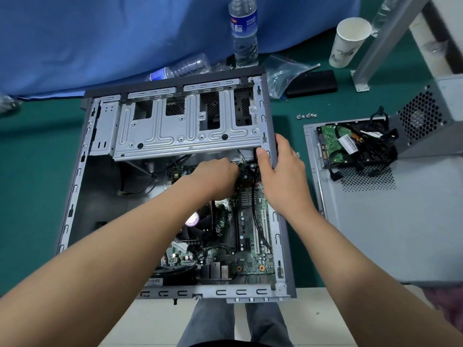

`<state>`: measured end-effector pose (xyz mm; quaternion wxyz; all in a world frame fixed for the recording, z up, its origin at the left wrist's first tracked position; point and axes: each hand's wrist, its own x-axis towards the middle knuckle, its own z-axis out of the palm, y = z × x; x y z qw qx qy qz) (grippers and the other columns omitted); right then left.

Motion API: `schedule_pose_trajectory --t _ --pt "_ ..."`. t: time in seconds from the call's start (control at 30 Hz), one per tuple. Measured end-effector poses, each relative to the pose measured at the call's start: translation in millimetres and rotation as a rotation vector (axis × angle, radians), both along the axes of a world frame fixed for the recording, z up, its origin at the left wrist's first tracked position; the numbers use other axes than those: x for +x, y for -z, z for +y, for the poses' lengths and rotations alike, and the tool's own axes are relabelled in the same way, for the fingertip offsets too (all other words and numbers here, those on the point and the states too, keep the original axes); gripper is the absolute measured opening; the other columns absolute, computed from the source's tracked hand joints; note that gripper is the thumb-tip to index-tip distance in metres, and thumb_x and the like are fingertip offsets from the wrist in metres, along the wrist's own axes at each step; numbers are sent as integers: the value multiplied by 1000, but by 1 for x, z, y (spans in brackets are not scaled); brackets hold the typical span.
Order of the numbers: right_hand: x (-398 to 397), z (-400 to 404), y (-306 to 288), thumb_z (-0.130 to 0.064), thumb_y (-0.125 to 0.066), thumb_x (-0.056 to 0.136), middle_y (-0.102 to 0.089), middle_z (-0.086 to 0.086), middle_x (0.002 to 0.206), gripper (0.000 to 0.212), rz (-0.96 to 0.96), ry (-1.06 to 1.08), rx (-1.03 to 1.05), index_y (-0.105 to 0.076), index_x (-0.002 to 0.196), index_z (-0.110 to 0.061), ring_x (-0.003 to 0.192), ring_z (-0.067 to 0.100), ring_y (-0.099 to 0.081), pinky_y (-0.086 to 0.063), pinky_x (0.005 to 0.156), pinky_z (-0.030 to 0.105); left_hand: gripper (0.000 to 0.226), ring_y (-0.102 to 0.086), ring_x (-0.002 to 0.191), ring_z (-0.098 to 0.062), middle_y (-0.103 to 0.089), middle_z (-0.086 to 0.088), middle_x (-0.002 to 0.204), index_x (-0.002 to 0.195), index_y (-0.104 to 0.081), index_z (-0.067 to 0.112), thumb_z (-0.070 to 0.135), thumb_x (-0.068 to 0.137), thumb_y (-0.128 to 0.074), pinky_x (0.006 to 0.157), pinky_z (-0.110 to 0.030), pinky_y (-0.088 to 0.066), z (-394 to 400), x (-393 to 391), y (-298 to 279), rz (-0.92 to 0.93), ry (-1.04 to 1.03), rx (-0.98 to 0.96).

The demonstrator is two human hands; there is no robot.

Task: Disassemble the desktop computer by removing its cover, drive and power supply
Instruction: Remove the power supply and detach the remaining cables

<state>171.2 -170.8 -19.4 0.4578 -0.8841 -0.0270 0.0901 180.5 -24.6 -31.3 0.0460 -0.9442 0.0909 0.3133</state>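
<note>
The open computer case (82, 151) lies flat on the green table, its motherboard (250, 256) exposed. A metal drive cage (185, 126) spans the far end. My left hand (215, 176) reaches down inside, just below the cage, with its fingers curled over the board; what it grips is hidden. My right hand (278, 169) clasps the case's right side wall (283, 221), thumb inside. On the right lies the removed side cover (390, 226), carrying the hard drive (330, 141) and the power supply (426, 121) with its black cables (370, 146).
Several screws (307, 116) lie on the mat between case and cover. Behind the case stand a water bottle (244, 28), a crushed bottle (185, 67), a paper cup (348, 41), plastic bags (283, 71) and a black pouch (312, 83). A metal leg (380, 43) rises at right.
</note>
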Motion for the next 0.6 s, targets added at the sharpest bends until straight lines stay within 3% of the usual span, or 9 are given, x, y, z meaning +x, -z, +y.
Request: schedule_pose_trajectory --t 0.2,0.33,0.6 --pt "0 0 -1 -38 -40 98 -51 6 134 51 3 3 2 -34 143 -15 122 23 -42 -36 99 33 30 -49 71 -27 -41 -1 68 62 -38 15 13 89 -51 59 -34 -40 -3 4 3 70 -81 -38" --pt "0 0 -1 -38 -40 98 -51 6 134 50 0 3 2 -34 143 -16 122 23 -42 -36 98 33 7 -57 88 -29 -52 -3 87 91 -58 13 14 88 -51 64 -35 -44 -3 7 3 93 -99 -62" --pt "-1 0 0 -39 -40 98 -51 4 134 50 3 10 11 -35 142 -17 121 22 -42 -35 94 29 11 -56 75 -25 -53 -2 75 88 -57 9 4 85 -47 60 -32 -44 -14 11 9 235 -139 26"
